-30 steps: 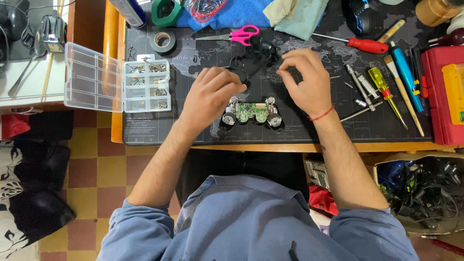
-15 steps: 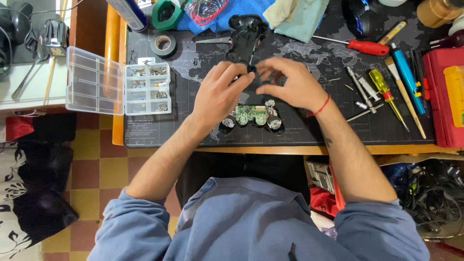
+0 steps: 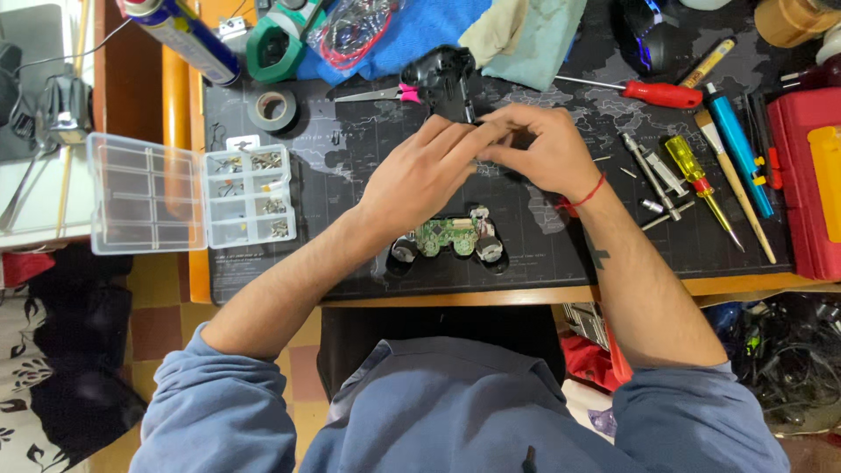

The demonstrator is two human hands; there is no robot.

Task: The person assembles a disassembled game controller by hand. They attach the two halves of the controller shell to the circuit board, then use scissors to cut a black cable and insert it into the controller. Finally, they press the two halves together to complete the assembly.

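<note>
Two hands met above one green circuit board: left hand and right hand pinched something too small to tell. One black controller shell lay just beyond them. Left of board, one clear parts box; right, two screwdrivers.

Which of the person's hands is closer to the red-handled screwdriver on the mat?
The right hand. It sits just left of the red-handled screwdriver and slightly below it, while the left hand is farther left, beyond the right hand.
</note>
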